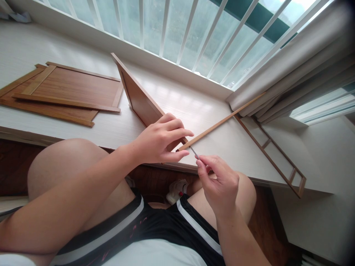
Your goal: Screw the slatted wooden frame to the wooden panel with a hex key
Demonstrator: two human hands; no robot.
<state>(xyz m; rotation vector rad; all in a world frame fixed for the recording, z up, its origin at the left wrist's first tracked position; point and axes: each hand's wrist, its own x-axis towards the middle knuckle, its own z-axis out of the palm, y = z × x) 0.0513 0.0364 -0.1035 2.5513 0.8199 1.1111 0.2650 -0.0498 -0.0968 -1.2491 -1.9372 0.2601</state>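
Brown wood fills the head view I watch remotely: a framed panel (138, 99) stands on edge on the white window ledge (199, 107), and its near end meets, as far as I can see past the left hand (163, 136), the end of a slim wooden strip (222, 121). That hand spreads its fingers and thumb about this corner; I cannot tell whether it grips. The right hand (220, 181) pinches a thin metal rod (194, 152), its tip at the strip. I judge the step in hand to be fastening strip to panel; the next move seems to call for steadying the corner and keeping the rod in line. Two overlapping panels (80, 85) lie to the left, a ladder-like frame (266, 143) to the right.
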